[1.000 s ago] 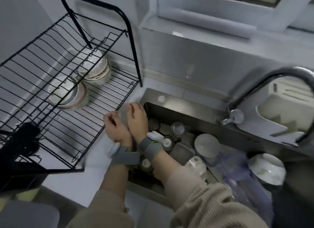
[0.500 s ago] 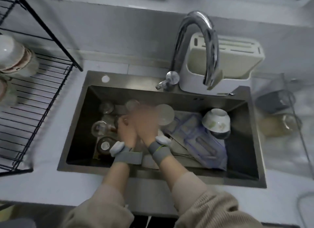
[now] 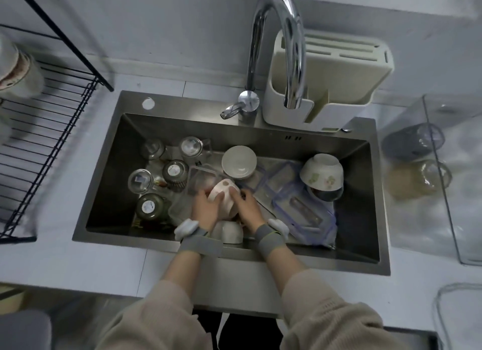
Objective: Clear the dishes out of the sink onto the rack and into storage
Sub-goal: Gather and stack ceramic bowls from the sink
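Inside the sink (image 3: 365,208), both hands (image 3: 227,208) around a bowl (image 3: 223,194), unlabelled.

You won't find any text you can read here. The jars (image 3: 150,207) standing in the sink (image 3: 375,193) carry pale round labels on their lids, but whatever is printed on them is too small and blurred to make out.

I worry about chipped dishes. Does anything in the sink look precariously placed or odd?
Yes: the floral bowl sits upside down and tilted on a dark object at the sink's right side, not flat. Both hands grip a pink bowl. No chips or spills are visible.
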A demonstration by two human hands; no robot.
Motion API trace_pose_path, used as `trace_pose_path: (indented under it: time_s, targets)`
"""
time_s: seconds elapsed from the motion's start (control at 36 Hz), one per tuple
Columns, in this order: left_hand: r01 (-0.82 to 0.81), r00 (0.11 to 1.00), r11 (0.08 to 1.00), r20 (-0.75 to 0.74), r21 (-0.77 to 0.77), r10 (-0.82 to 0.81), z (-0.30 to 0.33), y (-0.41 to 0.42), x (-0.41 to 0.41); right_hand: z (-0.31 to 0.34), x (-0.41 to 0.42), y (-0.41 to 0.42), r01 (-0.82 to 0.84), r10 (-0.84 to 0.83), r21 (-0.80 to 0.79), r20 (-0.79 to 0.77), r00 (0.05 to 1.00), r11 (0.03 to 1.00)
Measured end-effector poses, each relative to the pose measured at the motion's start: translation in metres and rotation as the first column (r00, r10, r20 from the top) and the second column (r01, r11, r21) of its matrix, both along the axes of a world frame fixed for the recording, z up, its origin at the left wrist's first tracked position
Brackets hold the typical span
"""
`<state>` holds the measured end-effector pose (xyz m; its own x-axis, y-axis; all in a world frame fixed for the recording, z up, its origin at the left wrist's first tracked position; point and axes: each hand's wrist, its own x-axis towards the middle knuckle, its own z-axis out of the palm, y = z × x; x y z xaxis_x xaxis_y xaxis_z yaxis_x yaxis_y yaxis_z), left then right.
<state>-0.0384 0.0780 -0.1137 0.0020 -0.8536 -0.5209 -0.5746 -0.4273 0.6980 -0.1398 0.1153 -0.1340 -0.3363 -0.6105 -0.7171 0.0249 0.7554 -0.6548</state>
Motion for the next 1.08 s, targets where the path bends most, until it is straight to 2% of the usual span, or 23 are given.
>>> trace_pose_path:
  time_s: [0.08,0.19,0.28,0.39,0.5,0.56,0.64,0.72,0.78,0.81,0.94,1.0,1.08]
  targets:
    - [0.057,0.991,0.998,-0.119,-0.033,-0.060,0.008,0.004,-0.009,0.004,-0.005,-0.001,0.039,-0.039,0.015,0.025,0.999,0.999]
    - [0.128,0.978,0.987,-0.155,-0.093,-0.141,0.013,0.017,-0.028,0.012,-0.022,-0.001,0.144,-0.145,0.020,0.072,0.987,0.989]
    - [0.232,0.958,0.961,-0.134,-0.151,-0.252,0.015,0.028,-0.042,0.018,-0.038,0.000,0.138,-0.142,0.058,0.070,0.987,0.989]
    - [0.443,0.888,0.853,0.004,-0.276,-0.460,0.011,0.045,-0.057,0.019,-0.058,0.008,0.198,-0.204,0.085,0.062,0.977,0.976]
    - [0.529,0.847,0.768,0.178,-0.361,-0.500,0.010,0.062,-0.069,0.011,-0.079,0.026,0.286,-0.284,0.119,-0.034,0.958,0.951]
    - [0.492,0.870,0.777,0.194,-0.393,-0.453,0.008,0.070,-0.075,0.008,-0.085,0.035,0.342,-0.339,0.131,-0.046,0.940,0.930]
    - [0.287,0.958,0.902,0.094,-0.322,-0.272,0.006,0.079,-0.081,0.006,-0.088,0.048,0.401,-0.400,0.116,-0.033,0.916,0.909]
    - [0.070,0.995,0.994,-0.064,-0.080,-0.075,0.002,0.079,-0.081,0.009,-0.088,0.059,0.421,-0.428,0.093,0.076,0.900,0.902]
    - [0.029,0.984,0.994,-0.179,0.105,-0.010,-0.002,0.077,-0.081,0.013,-0.085,0.063,0.439,-0.445,0.075,0.200,0.873,0.895]
    - [0.020,0.982,0.988,-0.187,0.156,0.010,-0.003,0.077,-0.081,0.015,-0.084,0.064,0.437,-0.440,0.069,0.240,0.865,0.897]
    - [-0.069,0.996,0.974,0.067,0.215,0.056,-0.015,0.071,-0.077,0.024,-0.083,0.071,0.384,-0.376,0.030,0.283,0.882,0.923]
    - [-0.088,0.988,0.979,0.138,0.184,0.063,-0.018,0.070,-0.075,0.027,-0.086,0.072,0.346,-0.338,0.034,0.317,0.886,0.938]
    - [-0.071,0.981,0.993,0.184,0.092,0.053,-0.019,0.071,-0.075,0.031,-0.097,0.067,0.328,-0.314,0.044,0.439,0.842,0.943]
